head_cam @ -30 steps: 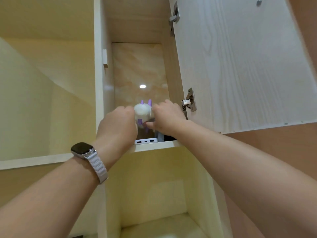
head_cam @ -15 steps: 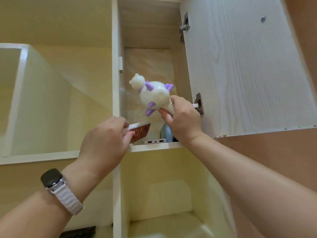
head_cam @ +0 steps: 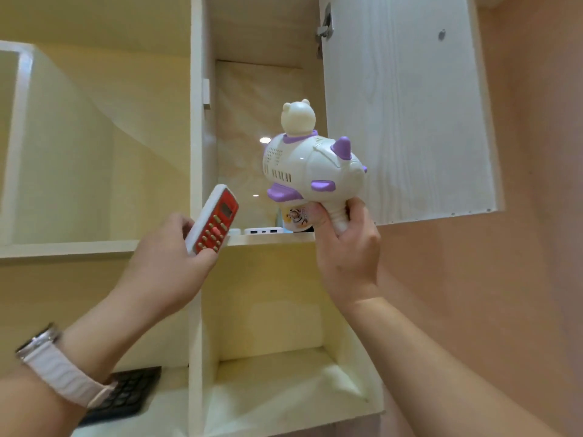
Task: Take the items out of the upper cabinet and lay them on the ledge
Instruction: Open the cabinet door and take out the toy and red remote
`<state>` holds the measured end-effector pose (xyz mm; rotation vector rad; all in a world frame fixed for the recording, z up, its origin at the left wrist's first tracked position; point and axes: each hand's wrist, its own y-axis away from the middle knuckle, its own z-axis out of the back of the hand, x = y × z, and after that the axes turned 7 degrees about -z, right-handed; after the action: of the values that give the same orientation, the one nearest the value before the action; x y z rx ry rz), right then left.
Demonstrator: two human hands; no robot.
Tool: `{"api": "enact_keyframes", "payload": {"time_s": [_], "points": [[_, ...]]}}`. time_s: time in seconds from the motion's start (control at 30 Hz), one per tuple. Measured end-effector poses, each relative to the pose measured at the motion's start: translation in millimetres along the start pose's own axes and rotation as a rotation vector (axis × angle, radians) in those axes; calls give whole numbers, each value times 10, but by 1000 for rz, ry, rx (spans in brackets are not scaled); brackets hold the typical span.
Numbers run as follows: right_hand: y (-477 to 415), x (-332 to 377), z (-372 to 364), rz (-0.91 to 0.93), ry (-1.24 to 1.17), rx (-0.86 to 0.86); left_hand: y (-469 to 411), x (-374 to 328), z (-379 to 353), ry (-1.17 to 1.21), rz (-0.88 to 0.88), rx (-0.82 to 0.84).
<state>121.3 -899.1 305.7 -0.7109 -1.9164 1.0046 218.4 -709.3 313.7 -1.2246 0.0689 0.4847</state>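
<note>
Head view, cream shelving (head_cam: pixel 94 249), open upper cabinet (head_cam: pixel 258 99), pink wall (head_cam: pixel 536 247)

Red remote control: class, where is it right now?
In the head view, the red remote control is left of centre, gripped by the left hand before the upper cabinet's shelf edge, left of the toy gun in the right hand.

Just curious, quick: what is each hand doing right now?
Left hand: holds the red remote.
Right hand: grips the toy by its handle.
</note>
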Motion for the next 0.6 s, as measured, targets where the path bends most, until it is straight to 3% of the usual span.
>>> {"api": "enact_keyframes", "payload": {"time_s": [0.23,0.43,0.6], "points": [[487,81,269,-169,-127,46,585,-154,-122,659,228,-28],[992,341,487,-363,-116,34,1034,9,-167,1003,402,8],[1430,540,485,-513,-30,-38,1294,334,-111,1120,448,157]]}}
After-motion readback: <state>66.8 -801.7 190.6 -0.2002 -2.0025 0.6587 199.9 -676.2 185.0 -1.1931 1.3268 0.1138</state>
